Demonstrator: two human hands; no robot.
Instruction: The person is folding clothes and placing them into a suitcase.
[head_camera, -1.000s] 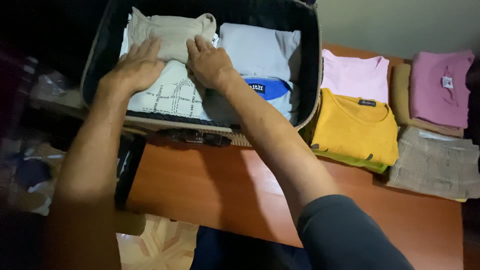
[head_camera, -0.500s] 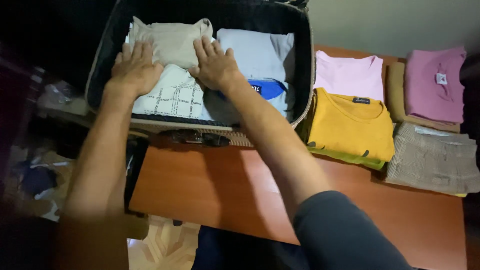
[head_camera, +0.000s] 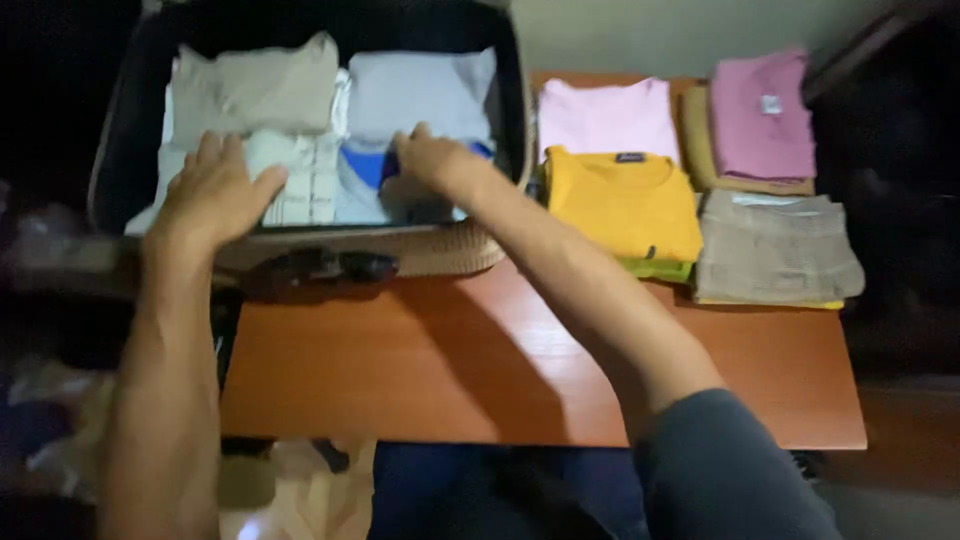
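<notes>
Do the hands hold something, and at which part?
Nothing is gripped. The left hand lies flat on the white printed shirt; the right hand presses the blue-and-grey shirt.

Mustard-yellow shirt (head_camera: 622, 200), pink shirt (head_camera: 606, 118)

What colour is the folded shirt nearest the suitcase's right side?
Mustard yellow shirt, head view.

Dim, motion-blurred, dark edges, soft shadows
</notes>
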